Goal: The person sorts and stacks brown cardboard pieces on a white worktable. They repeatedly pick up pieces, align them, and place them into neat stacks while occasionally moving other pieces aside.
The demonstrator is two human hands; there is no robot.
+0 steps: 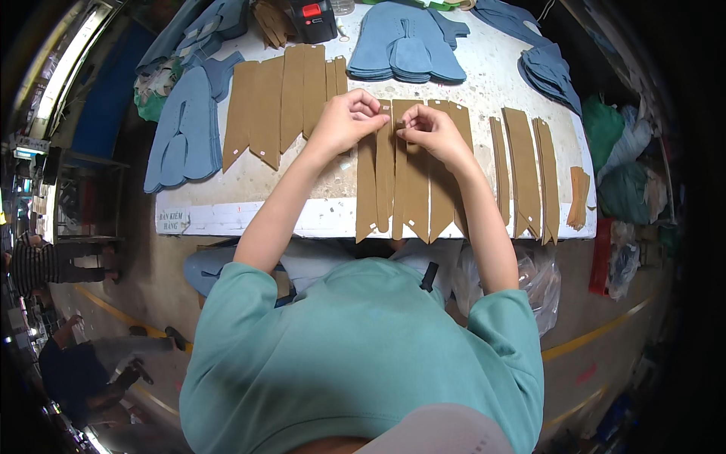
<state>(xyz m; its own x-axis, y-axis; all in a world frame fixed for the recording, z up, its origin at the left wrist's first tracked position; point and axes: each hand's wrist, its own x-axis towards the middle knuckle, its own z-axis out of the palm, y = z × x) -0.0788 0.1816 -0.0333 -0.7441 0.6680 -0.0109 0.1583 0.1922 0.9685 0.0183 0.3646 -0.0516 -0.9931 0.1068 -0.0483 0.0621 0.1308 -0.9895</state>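
Flat brown fabric-like strips (412, 185) lie side by side in front of me, several with pointed lower ends and small white stickers. My left hand (349, 121) is over their upper ends, thumb and fingers pinched close to a white sticker; what it holds, if anything, is too small to make out. Just to its right, my right hand (432, 133) pinches the dark upper end of a narrow brown strip (401, 163), which hangs down over the others. The two sets of fingertips are close together but apart.
More brown strips (265, 106) lie at left, with narrow brown stacks (520, 170) at right. Blue cut pieces are stacked at left (185, 140), at the back (407, 45) and far right (548, 72). A black-and-red device (312, 21) stands behind. Under the white table (302, 219) are plastic bags (538, 284).
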